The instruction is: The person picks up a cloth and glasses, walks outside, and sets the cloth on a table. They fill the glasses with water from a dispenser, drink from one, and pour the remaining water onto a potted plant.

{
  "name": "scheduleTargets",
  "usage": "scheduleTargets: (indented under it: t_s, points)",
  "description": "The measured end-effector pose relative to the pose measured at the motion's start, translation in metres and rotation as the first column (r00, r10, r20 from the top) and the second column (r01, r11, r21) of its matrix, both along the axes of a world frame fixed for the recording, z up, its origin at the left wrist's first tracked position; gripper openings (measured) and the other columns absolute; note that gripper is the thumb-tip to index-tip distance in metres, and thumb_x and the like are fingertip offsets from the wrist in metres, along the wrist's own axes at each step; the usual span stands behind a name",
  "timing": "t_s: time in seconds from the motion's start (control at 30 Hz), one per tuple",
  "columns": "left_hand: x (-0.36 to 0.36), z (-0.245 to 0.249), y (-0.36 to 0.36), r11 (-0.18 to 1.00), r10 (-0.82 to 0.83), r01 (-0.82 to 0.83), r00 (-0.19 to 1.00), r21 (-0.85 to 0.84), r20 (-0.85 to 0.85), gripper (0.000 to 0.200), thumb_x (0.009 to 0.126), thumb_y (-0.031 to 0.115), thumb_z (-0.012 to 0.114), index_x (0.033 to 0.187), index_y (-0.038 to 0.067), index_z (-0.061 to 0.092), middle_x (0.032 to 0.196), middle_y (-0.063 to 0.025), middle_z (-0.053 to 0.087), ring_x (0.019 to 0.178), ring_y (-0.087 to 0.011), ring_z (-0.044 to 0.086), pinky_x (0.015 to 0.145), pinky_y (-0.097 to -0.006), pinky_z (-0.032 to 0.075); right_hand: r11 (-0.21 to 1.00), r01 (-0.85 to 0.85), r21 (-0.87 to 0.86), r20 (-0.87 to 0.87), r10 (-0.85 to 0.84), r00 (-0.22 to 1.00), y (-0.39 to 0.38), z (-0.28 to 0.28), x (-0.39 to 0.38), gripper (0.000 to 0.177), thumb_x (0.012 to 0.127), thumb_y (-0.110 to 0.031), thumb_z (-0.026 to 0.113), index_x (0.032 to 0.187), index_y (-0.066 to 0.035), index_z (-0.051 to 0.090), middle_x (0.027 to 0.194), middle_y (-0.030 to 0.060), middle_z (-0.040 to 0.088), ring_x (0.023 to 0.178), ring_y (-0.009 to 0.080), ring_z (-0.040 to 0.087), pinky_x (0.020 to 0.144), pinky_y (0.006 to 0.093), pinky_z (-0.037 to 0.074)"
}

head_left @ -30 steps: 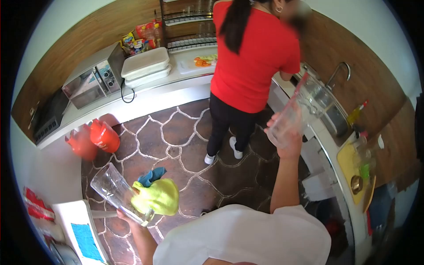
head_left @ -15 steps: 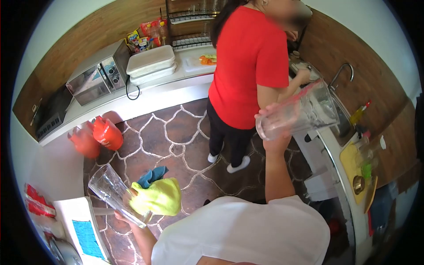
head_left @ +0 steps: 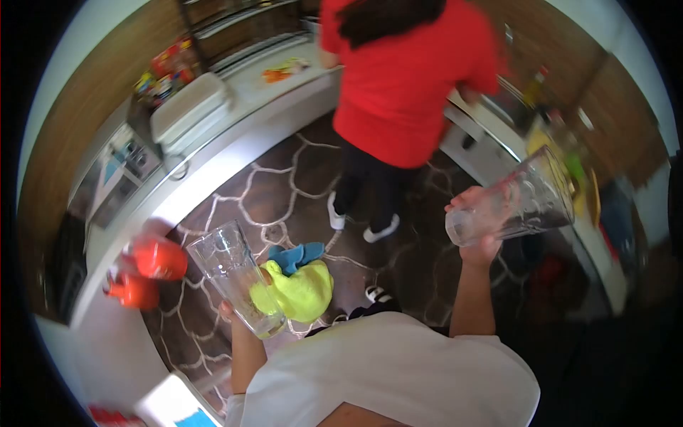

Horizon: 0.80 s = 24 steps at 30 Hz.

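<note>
My left hand (head_left: 228, 313) is closed around a tall clear glass (head_left: 229, 267), tilted with its wide rim up and to the left. Bunched against that glass, in the same hand, are a yellow-green cloth (head_left: 304, 292) and a smaller blue cloth (head_left: 297, 257). Out to the right, my right hand (head_left: 484, 249) grips a second tall clear glass (head_left: 538, 199). This one lies nearly sideways, its base toward the palm and its wider end pointing right. Both glasses look see-through, with nothing visible inside. Some fingers show only through the glass.
A person in a red shirt (head_left: 420, 92) stands ahead, back turned, between two counters. White lidded containers (head_left: 191, 110) and a microwave (head_left: 117, 167) line the left counter (head_left: 242, 114). Red-orange containers (head_left: 160, 257) sit low at left. A white stool (head_left: 178, 402) is at lower left.
My view has swung to the right, blurring the room. Both hands still hold their glasses and the cloths. The person in red has shifted, turning further away from me.
</note>
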State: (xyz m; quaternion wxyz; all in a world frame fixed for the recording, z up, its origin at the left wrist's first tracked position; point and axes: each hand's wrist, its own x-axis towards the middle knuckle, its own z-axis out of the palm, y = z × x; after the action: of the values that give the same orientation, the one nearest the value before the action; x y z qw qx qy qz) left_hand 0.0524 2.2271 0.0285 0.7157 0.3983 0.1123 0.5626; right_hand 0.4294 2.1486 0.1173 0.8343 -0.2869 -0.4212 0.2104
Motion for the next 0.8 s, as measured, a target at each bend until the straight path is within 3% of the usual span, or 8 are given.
scheduleTargets:
  t_s: [0.27,0.47,0.5,0.63,0.7,0.73,0.77,0.8]
  points:
    - [0.026,-0.006,0.041,0.797,-0.604,0.604,0.796,0.013,0.03,0.091,0.066,0.073,0.05,0.12,-0.001,0.041,0.108,-0.0141,0.05,0.096,-0.0245,0.05,0.081,-0.0354,0.043,0.913,0.38,-0.147,-0.051,-0.391,0.919,-0.137,-0.002,-0.099,0.097,0.056,-0.031,0.079,0.131,-0.012,0.02,0.097,0.0216,0.049,0.085,0.0291,0.057,0.073,0.0399,0.051]
    - [0.098,-0.012,-0.015,0.304,-0.952,0.946,0.298,0.11,0.071,0.094,0.065,0.074,0.05,0.119,-0.002,0.042,0.107,-0.0137,0.051,0.094,-0.0231,0.052,0.079,-0.0336,0.044,0.745,0.635,-0.205,0.02,-0.645,0.764,-0.265,-0.024,-0.181,0.096,0.057,-0.036,0.08,0.131,-0.014,0.023,0.094,0.0196,0.049,0.083,0.0278,0.057,0.069,0.039,0.052]
    - [0.112,-0.013,-0.031,0.185,-0.981,0.975,0.177,0.124,0.078,0.094,0.065,0.074,0.05,0.119,-0.002,0.043,0.106,-0.0137,0.051,0.093,-0.0229,0.052,0.078,-0.0332,0.044,0.723,0.649,-0.238,-0.034,-0.674,0.738,-0.286,-0.027,-0.204,0.099,0.055,-0.03,0.081,0.131,-0.011,0.019,0.102,0.02,0.05,0.092,0.0293,0.055,0.078,0.0415,0.048]
    - [0.134,-0.02,-0.092,-0.236,-0.965,0.97,-0.24,0.051,0.106,0.092,0.066,0.073,0.05,0.123,0.0,0.04,0.111,-0.0166,0.05,0.098,-0.0265,0.052,0.084,-0.0374,0.044,0.556,0.762,-0.331,-0.001,-0.808,0.589,-0.361,-0.052,-0.29,0.098,0.059,-0.03,0.079,0.133,-0.009,0.018,0.114,0.0202,0.044,0.102,0.0307,0.051,0.084,0.0457,0.046]
    - [0.126,-0.038,-0.122,-0.26,-0.955,0.963,-0.246,-0.067,0.168,0.082,0.072,0.063,0.055,0.118,-0.004,0.045,0.111,-0.0165,0.056,0.096,-0.0245,0.058,0.084,-0.0373,0.047,0.384,0.83,-0.406,0.076,-0.89,0.449,-0.393,-0.067,-0.332,0.091,0.059,-0.036,0.078,0.128,-0.002,0.029,0.114,0.0181,0.046,0.101,0.0295,0.052,0.084,0.0426,0.048]
    - [0.126,-0.035,-0.146,-0.316,-0.914,0.946,-0.282,-0.075,0.291,0.074,0.071,0.055,0.06,0.116,-0.002,0.048,0.11,-0.016,0.056,0.096,-0.025,0.058,0.085,-0.0378,0.046,0.331,0.851,-0.409,0.099,-0.91,0.402,-0.409,-0.068,-0.35,0.094,0.057,-0.034,0.079,0.13,-0.009,0.025,0.112,0.0167,0.045,0.099,0.0288,0.051,0.081,0.0421,0.048]
    - [0.115,-0.008,-0.166,-0.286,-0.937,0.943,-0.24,-0.167,0.253,0.069,0.07,0.05,0.062,0.115,0.0,0.05,0.11,-0.0151,0.057,0.095,-0.0247,0.059,0.085,-0.038,0.046,0.276,0.868,-0.412,0.123,-0.928,0.353,-0.425,-0.07,-0.367,0.099,0.055,-0.032,0.079,0.133,-0.017,0.022,0.11,0.0153,0.045,0.096,0.0282,0.051,0.079,0.0417,0.048]
    - [0.119,-0.003,-0.178,-0.348,-0.927,0.923,-0.313,-0.162,0.208,0.067,0.07,0.05,0.063,0.115,0.001,0.051,0.11,-0.014,0.057,0.097,-0.024,0.058,0.086,-0.0376,0.045,0.22,0.882,-0.416,0.146,-0.942,0.303,-0.44,-0.07,-0.383,0.104,0.053,-0.031,0.08,0.136,-0.024,0.018,0.109,0.0139,0.045,0.093,0.0275,0.05,0.077,0.0412,0.048]
